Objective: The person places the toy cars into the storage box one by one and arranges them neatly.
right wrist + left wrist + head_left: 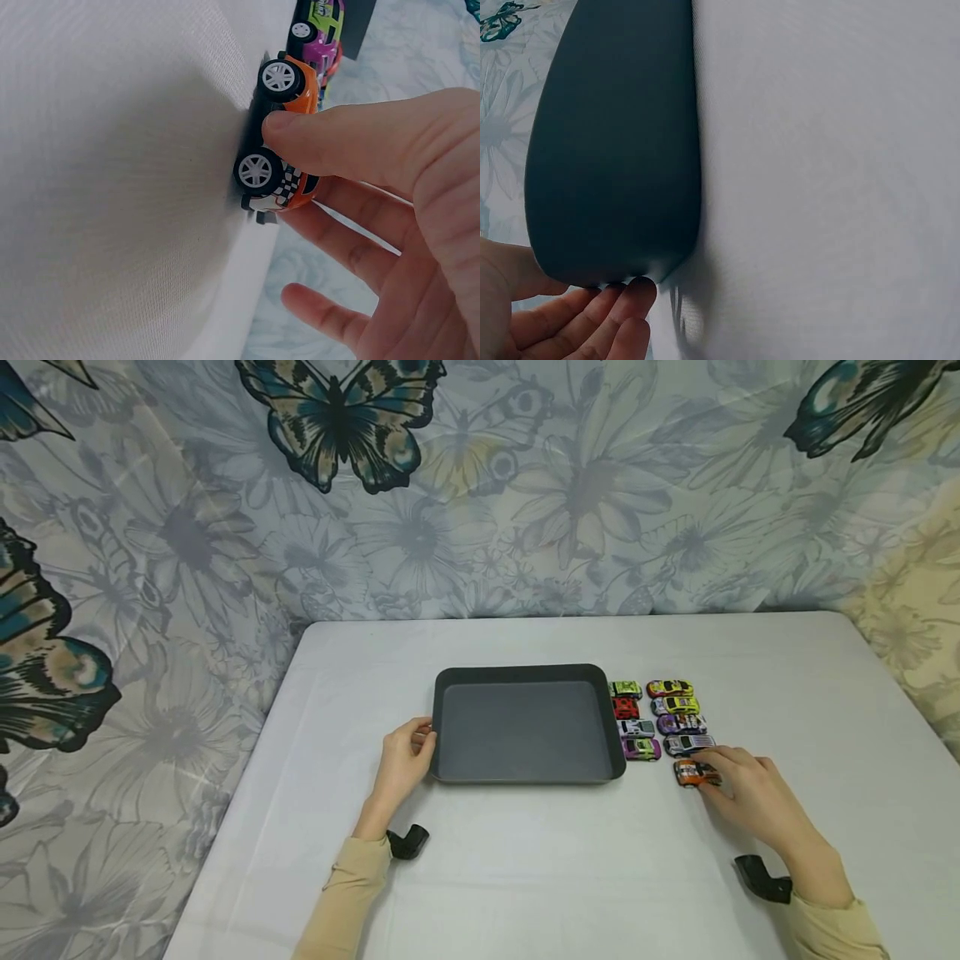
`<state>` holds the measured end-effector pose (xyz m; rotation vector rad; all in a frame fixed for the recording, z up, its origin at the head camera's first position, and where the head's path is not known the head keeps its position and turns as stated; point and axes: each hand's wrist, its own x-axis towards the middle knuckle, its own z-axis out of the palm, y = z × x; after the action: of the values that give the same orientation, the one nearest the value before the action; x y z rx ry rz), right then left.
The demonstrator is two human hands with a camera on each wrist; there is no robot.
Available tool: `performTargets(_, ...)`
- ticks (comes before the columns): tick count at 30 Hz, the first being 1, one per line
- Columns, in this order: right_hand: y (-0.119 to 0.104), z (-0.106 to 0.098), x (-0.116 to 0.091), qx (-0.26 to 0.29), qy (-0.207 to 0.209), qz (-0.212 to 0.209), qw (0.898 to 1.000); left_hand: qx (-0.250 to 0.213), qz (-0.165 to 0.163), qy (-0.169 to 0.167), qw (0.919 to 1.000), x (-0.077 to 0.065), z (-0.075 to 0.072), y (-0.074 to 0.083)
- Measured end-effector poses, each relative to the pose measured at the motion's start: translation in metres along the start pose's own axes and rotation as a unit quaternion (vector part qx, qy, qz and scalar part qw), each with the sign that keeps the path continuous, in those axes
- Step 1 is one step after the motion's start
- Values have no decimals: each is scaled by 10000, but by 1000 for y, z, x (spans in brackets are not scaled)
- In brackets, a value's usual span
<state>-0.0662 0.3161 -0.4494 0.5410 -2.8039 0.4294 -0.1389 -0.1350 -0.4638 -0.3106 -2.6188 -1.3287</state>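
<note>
A dark grey baking tray (528, 727) lies on the table, its left end at my left hand (405, 762). In the left wrist view the thumb is at the tray's rim and the curled fingers (634, 300) lie against its end wall. On the right, my right hand (757, 797) pinches an orange toy car (693, 773) by its sides, thumb along the near side between the wheels. That car (289, 176) has a checkered patch and sits close over the white cloth. Just beyond it is a silver-grey toy car (686, 743), the nearest of a column.
Right of the tray stand two columns of toy cars, among them a purple-and-green one (641, 749), a red one (626, 708) and a yellow one (675, 705). A white cloth (555, 868) covers the table. Behind hangs a butterfly-print curtain (480, 527).
</note>
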Motion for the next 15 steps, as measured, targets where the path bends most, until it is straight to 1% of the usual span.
performTargets(7, 0, -1, 1, -61, 106, -96, 9999, -155, -65, 40, 9999, 2, 1, 1)
performTargets(15, -2, 0, 2, -127, 47, -68, 9999, -117, -110, 84, 9998, 1, 2, -1)
